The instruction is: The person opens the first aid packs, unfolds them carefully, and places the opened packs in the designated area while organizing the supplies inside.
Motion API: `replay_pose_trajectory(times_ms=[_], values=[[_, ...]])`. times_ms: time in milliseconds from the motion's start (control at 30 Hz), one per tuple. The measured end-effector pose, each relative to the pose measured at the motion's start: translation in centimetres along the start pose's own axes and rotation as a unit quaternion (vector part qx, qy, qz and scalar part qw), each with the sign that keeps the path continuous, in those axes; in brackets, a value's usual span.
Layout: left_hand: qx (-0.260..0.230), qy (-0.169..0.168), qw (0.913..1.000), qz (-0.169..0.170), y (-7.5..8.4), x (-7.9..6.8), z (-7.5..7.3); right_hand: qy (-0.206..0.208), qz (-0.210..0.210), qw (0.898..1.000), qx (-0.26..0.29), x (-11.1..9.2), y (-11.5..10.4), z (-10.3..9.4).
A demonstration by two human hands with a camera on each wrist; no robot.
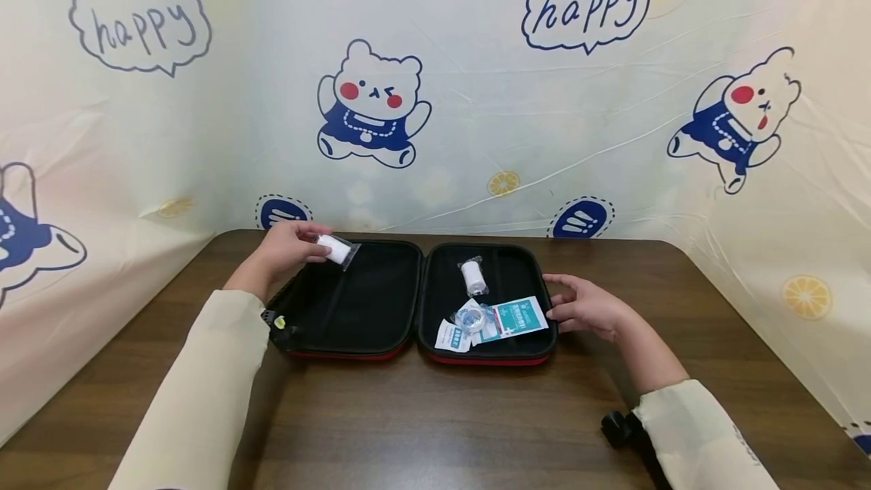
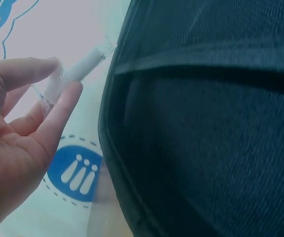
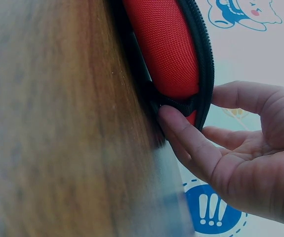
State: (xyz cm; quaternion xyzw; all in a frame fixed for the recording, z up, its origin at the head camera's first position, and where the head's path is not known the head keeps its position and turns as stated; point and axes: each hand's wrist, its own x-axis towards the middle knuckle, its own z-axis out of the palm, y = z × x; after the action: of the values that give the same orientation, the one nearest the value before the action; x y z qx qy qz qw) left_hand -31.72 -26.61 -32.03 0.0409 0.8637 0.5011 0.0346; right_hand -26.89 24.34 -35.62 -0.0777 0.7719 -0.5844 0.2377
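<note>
Firstly, left hand (image 1: 282, 248): fingers slightly parted, thumb and fingertips pinching one white roll (image 1: 335, 249) in clear wrapping. Position: at the far left corner of the open black case (image 1: 370, 301); whether the wrapping touches the rim cannot be told. The fingers cover one end of the roll.

Right hand (image 1: 588, 307): fingers spread and bent, gripping the case's right edge. In the right wrist view, fingertips meet the zip (image 3: 206, 54) and the black strip below the red shell (image 3: 166, 44).

Case: two halves laid flat, near the far edge of the desk (image 1: 435, 422).

Contents, right half: second white roll (image 1: 473, 278), wrapped, toward the far edge; teal-and-white packet (image 1: 520, 316), flat, reaching the right edge; small white packet (image 1: 451, 336), near left corner; clear ring-shaped roll (image 1: 471, 317), lying over packets and partly hiding them.

Surroundings: pale sheet (image 1: 463, 134) printed with bears, beyond the desk's far edge and along both sides; light sleeves on both arms; black fitting (image 1: 615, 429) beside the right cuff.
</note>
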Motion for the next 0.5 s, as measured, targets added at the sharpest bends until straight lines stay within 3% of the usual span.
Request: replay_pose_trajectory(times_ms=[167,500], values=[[0.041,0.014,0.999,-0.01,-0.7,-0.3,-0.9,-0.003,0.002,1.0,0.003,0.1,-0.2,0.0],[0.125,-0.015,0.9907,-0.051,-1.8,-0.2,-1.0,-0.003,0.002,1.0,0.002,0.1,-0.1,0.1]])
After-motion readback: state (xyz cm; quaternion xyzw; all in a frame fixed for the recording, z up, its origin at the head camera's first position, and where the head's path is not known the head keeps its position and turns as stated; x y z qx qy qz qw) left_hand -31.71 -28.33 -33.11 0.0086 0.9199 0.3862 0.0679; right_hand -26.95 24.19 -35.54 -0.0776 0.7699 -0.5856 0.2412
